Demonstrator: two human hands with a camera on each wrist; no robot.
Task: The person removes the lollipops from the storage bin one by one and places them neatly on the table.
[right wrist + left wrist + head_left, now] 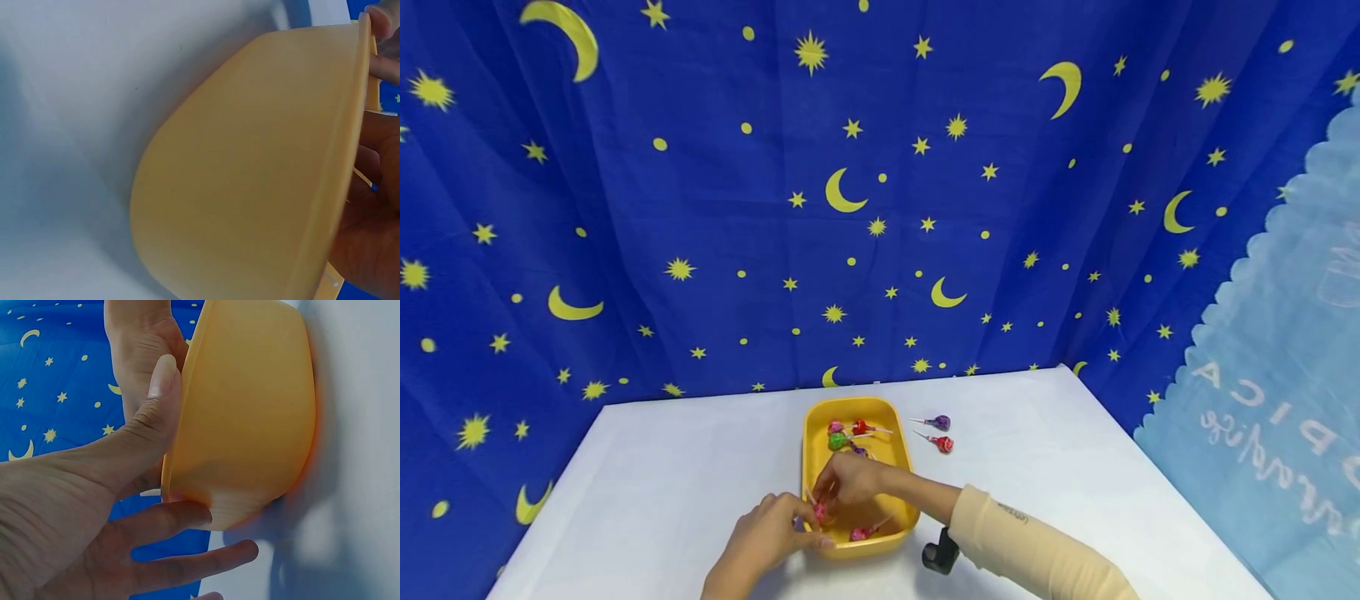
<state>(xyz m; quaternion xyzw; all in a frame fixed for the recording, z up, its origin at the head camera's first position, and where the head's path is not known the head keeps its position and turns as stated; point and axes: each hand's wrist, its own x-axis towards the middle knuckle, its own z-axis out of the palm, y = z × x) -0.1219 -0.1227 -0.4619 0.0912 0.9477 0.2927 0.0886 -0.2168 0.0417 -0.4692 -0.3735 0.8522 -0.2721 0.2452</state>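
A yellow plastic tray (893, 408) stands on the white table, with several wrapped lollipops in it. My left hand (767, 533) grips its near left corner, the thumb along the near rim. In the left wrist view one finger presses the tray's outer wall (250, 406) and the others spread below. Inside the tray, my right hand (853, 479) reaches down with curled fingers and pinches a pink lollipop (820, 512) close to the left fingertips. The rim hides much of this hand in the right wrist view. Another pink lollipop (859, 533) lies near the front wall.
At the tray's far end lie a green lollipop (837, 441), a red one (860, 426) and a purple one (859, 450). Outside, to the right, are a purple lollipop (942, 422) and a red lollipop (944, 444). A blue star-patterned curtain (760, 233) hangs behind the table.
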